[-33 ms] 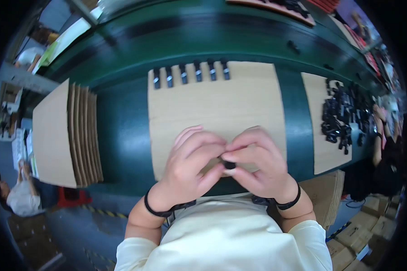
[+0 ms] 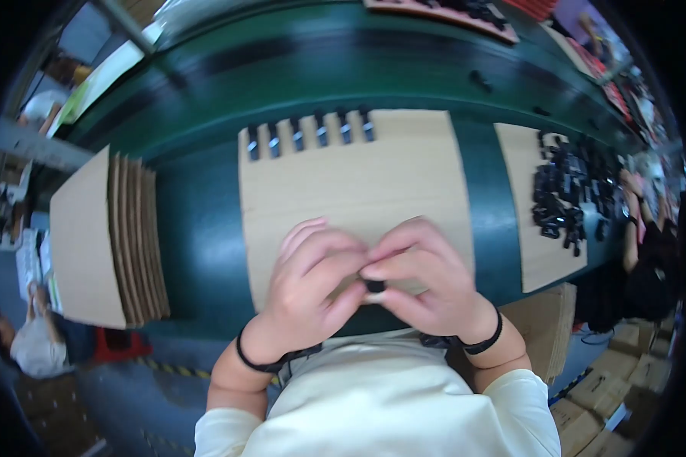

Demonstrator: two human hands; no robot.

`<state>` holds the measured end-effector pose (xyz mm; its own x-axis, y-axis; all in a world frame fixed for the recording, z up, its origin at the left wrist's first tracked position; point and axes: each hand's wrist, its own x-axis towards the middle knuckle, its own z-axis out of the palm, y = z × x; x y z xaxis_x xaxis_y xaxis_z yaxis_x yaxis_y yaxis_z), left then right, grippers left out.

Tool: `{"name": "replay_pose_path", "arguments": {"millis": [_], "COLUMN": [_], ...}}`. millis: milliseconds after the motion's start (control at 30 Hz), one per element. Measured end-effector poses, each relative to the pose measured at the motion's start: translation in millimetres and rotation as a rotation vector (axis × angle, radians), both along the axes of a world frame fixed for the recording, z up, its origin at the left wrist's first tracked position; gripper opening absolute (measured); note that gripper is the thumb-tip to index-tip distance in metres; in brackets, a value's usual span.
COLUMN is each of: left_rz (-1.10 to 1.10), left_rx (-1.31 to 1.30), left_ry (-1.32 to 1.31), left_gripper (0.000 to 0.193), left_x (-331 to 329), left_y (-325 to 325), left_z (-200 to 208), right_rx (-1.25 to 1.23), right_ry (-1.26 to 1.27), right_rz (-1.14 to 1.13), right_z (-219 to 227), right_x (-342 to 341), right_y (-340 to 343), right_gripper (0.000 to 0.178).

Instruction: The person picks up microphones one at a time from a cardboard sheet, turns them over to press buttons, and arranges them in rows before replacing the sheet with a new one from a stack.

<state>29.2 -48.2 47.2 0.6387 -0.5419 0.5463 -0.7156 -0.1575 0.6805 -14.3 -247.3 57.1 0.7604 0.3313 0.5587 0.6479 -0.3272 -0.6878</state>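
Over the near part of a cardboard sheet [image 2: 358, 183], my left hand [image 2: 309, 282] and my right hand [image 2: 431, 282] meet with fingertips pinched together. Between them is a small black piece [image 2: 375, 286], mostly covered by the fingers, so its kind does not show. The right thumb and fingers close around it; the left fingertips press at its other side. Along the sheet's far left edge stands a row of several slim black parts [image 2: 297, 134] with shiny fronts, spaced apart. Both wrists wear dark bands.
Left on the green table [image 2: 198, 221] leans a stack of cardboard sheets [image 2: 88, 244]. At right, a heap of black parts [image 2: 568, 190] lies on another cardboard sheet [image 2: 533, 266]. A tray of dark parts [image 2: 476, 19] sits far back. Other people [image 2: 38, 343] are at both sides.
The whole scene sits slightly further left in the picture, with the table's far items a little lower or tilted. Both hands keep their pinch on the small black piece.
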Motion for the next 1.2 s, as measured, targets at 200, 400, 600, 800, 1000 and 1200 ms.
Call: {"name": "replay_pose_path", "arguments": {"millis": [200,400,600,800,1000,1200], "left_rz": [-0.084,-0.179,-0.199,-0.216,-0.288,-0.349], "left_rx": [0.113,0.190,0.284,0.488,0.647,0.764], "left_ry": [-0.270,-0.500,-0.429,-0.266,-0.113,-0.053], "left_gripper": [0.034,0.037,0.036,0.030,0.034,0.035], "left_x": [2,7,29,60,90,106], "left_y": [5,-12,-20,-5,-5,-14], "left_z": [30,45,46,39,19,-7], "right_rx": [0.301,0.435,0.175,-0.221,-0.253,-0.275], "right_ry": [0.529,1.034,0.816,0.641,0.570,0.722], "right_rz": [0.158,0.412,0.233,-0.014,-0.151,-0.133], "right_z": [13,28,41,35,27,4], "right_x": [8,18,42,85,139,187], "right_y": [-13,-33,-61,-96,-106,-90], "right_gripper": [0.036,0.032,0.029,0.029,0.029,0.025]}}
